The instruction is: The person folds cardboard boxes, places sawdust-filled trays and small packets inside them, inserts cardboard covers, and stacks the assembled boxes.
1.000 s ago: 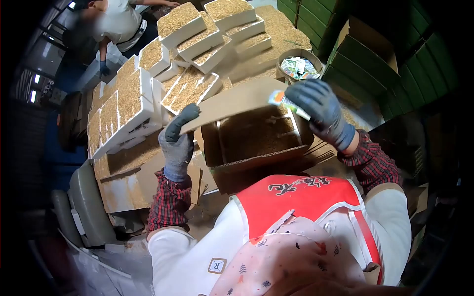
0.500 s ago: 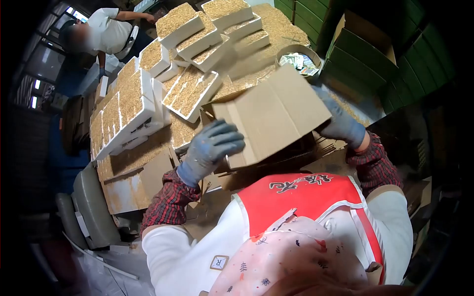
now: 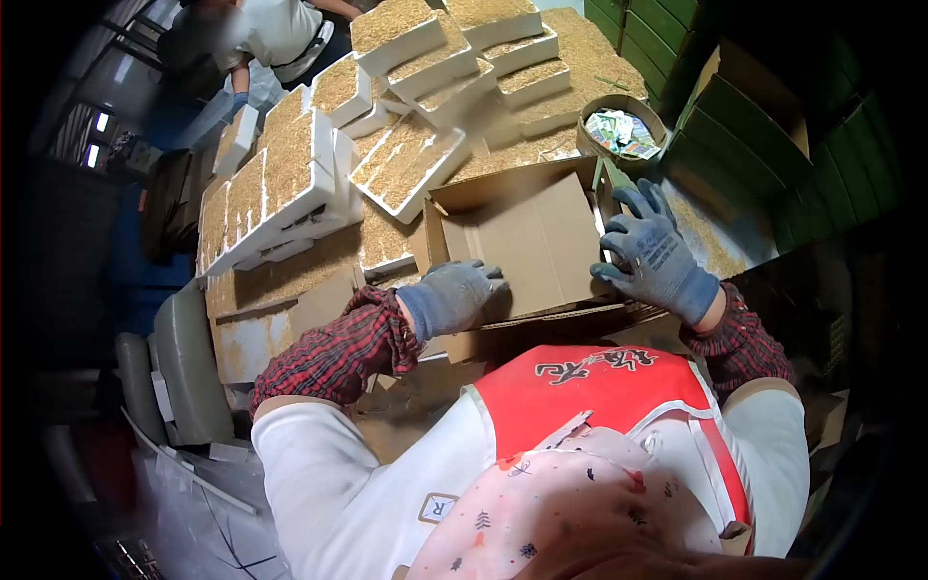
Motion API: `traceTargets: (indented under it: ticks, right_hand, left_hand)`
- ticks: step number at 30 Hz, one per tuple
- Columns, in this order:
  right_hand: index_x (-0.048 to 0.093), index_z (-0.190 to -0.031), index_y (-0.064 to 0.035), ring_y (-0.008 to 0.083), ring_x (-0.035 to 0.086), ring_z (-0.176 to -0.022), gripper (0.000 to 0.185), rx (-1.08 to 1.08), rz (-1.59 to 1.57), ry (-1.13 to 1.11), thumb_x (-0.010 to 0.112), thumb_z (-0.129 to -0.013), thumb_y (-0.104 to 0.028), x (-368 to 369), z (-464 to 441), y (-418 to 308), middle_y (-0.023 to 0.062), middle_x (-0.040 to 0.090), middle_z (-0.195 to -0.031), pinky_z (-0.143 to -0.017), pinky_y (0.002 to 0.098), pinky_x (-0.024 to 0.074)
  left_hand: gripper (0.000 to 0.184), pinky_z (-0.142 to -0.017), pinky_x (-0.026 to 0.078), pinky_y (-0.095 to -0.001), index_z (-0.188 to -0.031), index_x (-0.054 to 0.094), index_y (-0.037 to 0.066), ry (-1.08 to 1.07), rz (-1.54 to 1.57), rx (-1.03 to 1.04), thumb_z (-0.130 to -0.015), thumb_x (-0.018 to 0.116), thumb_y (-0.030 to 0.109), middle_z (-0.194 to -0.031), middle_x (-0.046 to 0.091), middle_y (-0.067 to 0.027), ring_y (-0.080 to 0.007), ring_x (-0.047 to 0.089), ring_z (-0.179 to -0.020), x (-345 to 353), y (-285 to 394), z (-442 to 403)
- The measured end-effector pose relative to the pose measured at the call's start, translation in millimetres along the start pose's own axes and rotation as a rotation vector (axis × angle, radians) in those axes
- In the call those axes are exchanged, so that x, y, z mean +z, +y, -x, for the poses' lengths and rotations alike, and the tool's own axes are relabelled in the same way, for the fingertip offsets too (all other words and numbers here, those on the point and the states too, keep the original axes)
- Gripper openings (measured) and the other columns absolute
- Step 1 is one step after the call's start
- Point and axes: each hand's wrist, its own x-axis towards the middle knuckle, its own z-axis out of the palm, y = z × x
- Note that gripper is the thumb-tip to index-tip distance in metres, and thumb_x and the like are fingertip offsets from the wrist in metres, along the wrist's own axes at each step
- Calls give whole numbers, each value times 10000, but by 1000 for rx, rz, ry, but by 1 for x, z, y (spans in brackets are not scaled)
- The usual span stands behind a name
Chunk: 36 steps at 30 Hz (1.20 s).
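In front of me stands an open cardboard box (image 3: 517,182), its back wall rising behind a folded cardboard piece (image 3: 532,246). This piece lies inside the box, between my two gloved hands. My left hand (image 3: 451,296) rests at the box's left front corner, fingers stretched over the edge of the piece. Over the right wall is my right hand (image 3: 652,249), with its fingers spread and the tips beside the cardboard; nothing shows in its grasp. Both gloves are grey-blue and worn.
White foam trays (image 3: 411,166) full of light-brown shreds are piled behind and left of the box. A round tub (image 3: 659,153) holds small printed packets. Green crates (image 3: 652,43) stand at the back right. Across the table a co-worker (image 3: 280,37) leans over. A grey chair (image 3: 191,367) is at left.
The cardboard piece was raised and tilted between my hands; now it sits down in the box. My left hand has moved lower, and my right hand has come off the piece's edge with fingers spread.
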Motion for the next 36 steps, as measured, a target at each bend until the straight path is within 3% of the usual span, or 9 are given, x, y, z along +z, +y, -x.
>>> traceTargets:
  ticks: [6, 15, 19, 22, 24, 27, 29, 32, 36]
  right_hand:
    - [664, -683, -56, 417, 458, -1242, 276, 31, 7, 76, 705, -725, -326, 16, 9, -3, 144, 626, -887, -1057, 536, 318]
    - [707, -888, -58, 390, 477, -1253, 273, 65, -174, 190, 736, -758, -297, 20, 12, 0, 116, 663, -965, -1032, 496, 371]
    - [643, -1127, -13, 199, 613, -1032, 278, 463, -1053, 688, 565, -976, -233, 46, 22, 39, 81, 659, -1079, -894, 321, 488]
    - [569, -1092, -107, 41, 510, -697, 228, 633, -1725, 367, 504, -1022, -315, 79, 17, 73, -38, 541, -804, -628, 205, 447]
    - [472, -900, -195, 13, 320, -527, 207, 850, -1964, 131, 507, -1018, -361, 92, 13, 75, -107, 338, -673, -447, 158, 288]
    - [462, -1284, -151, 49, 453, -979, 434, 647, -1871, -93, 526, -985, -459, 114, 27, 82, -43, 501, -1141, -796, 210, 390]
    - [428, -1425, -83, 117, 491, -1198, 672, 678, -1449, -347, 563, -941, -530, 119, 15, 84, 22, 541, -1334, -967, 267, 418]
    - [213, -1466, 111, 337, 328, -1390, 1042, 773, -628, -207, 621, -843, -617, 131, 4, 43, 291, 339, -1475, -1134, 365, 268]
    - [132, -1483, 112, 303, 318, -1389, 989, 580, -1055, 23, 631, -888, -500, 116, 1, 21, 282, 319, -1484, -1127, 362, 281]
  left_hand:
    - [510, -933, 476, -461, -1215, 466, -37, -198, -136, -555, -764, 629, 138, -1283, 514, -217, -363, 542, -1175, 2, 3, -56]
    - [424, -936, 479, -434, -1175, 533, 52, -115, -11, -469, -788, 641, 189, -1173, 605, -211, -364, 583, -1114, 6, -15, -55]
    - [369, -944, 471, -443, -1145, 540, 147, 478, -345, -76, -813, 652, 262, -1229, 519, -150, -338, 485, -1212, -9, 43, -63]
    - [356, -980, 459, -428, -1209, 589, 179, -97, 22, -36, -869, 646, 268, -1328, 495, -127, -339, 465, -1243, -13, 29, -76]
    - [309, -937, 493, -410, -1202, 629, 126, 418, 316, -77, -910, 620, 226, -1202, 605, -122, -314, 601, -1050, -38, 20, -45]
    - [307, -898, 496, -368, -1219, 621, 55, 1125, 860, -421, -1002, 511, 243, -1087, 683, -90, -207, 642, -997, -24, -10, 25]
    - [397, -1017, 430, -346, -1313, 549, 27, 833, 1275, -696, -1044, 414, 286, -1335, 569, -92, -168, 543, -1191, 32, -38, 41]
    - [749, -1109, 327, -404, -1468, 289, -29, 494, 712, -689, -965, 484, 491, -1461, 392, -253, -340, 390, -1357, 147, -40, 18]
    - [986, -1086, 345, -393, -1415, 347, -66, 539, 988, -834, -827, 592, 686, -1411, 440, -277, -344, 424, -1327, 97, -24, 8]
